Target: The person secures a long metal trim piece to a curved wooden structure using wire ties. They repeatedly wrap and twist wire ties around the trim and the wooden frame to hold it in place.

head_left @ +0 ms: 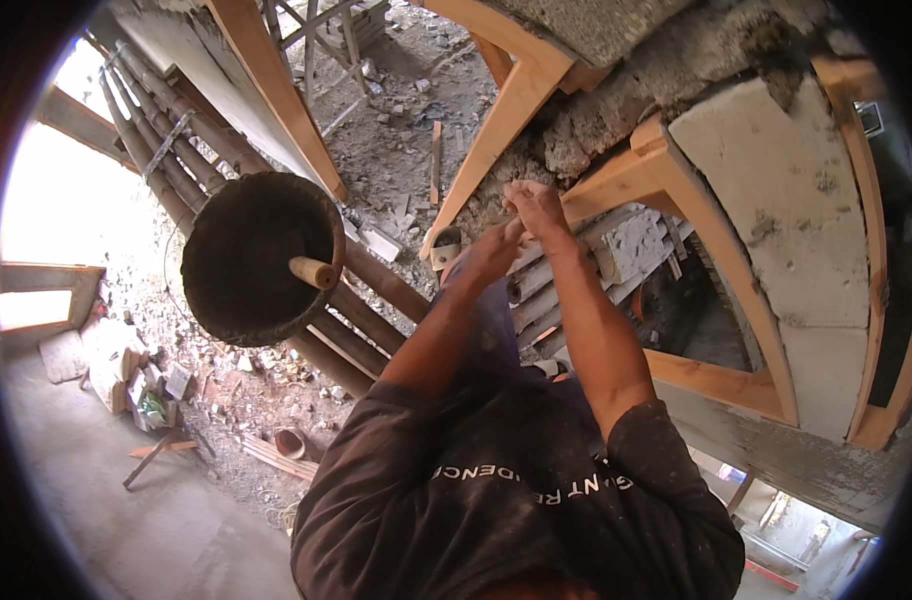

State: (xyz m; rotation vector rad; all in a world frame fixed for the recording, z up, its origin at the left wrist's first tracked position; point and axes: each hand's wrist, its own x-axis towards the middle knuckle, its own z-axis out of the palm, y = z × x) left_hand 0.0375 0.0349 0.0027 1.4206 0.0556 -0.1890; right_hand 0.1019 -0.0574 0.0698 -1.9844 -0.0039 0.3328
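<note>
My left hand (491,256) and my right hand (538,208) are close together in front of me, beside a wooden frame. The fingers of both are bent and closed. Whatever they may hold is hidden or too small to name. To the left, a dark round bucket (208,235) rests on the bamboo poles (358,316). Out of it sticks a light wooden handle (314,273), its lower end lost in the bucket's dark inside. Close past my hands runs rough, crumbly mortar (566,150) along the wall.
At the right, a curved wooden frame (744,280) borders pale wall blocks (776,190). Another wooden frame (496,125) stands ahead. Rubble (401,130) covers the ground far below. A heap of broken pieces (126,370) and a small round container (290,442) lie at lower left.
</note>
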